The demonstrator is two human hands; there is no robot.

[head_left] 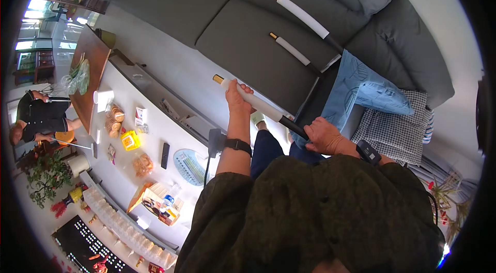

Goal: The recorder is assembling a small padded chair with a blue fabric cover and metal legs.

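In front of me a black furniture leg (293, 127) slants up to the left, with a white foam-like sleeve (261, 106) round its upper part and a gold tip (218, 79). My left hand (239, 98) is wrapped round the sleeve below that tip. Lower down, my right hand (322, 136) grips the bare black part. Two similar sleeved legs, a longer one (305, 17) and a shorter one (292, 51), point the same way beyond it. All three seem to belong to one upturned black piece, partly hidden under a blue cloth (343, 84).
A grey sofa (227, 22) runs along the far side, with a checked cushion (395, 133) at right. On the left, a white table (170, 131) bears bagged food, a remote (165, 155) and an open box (155, 205). Another person (44, 118) holds a long-handled tool at far left.
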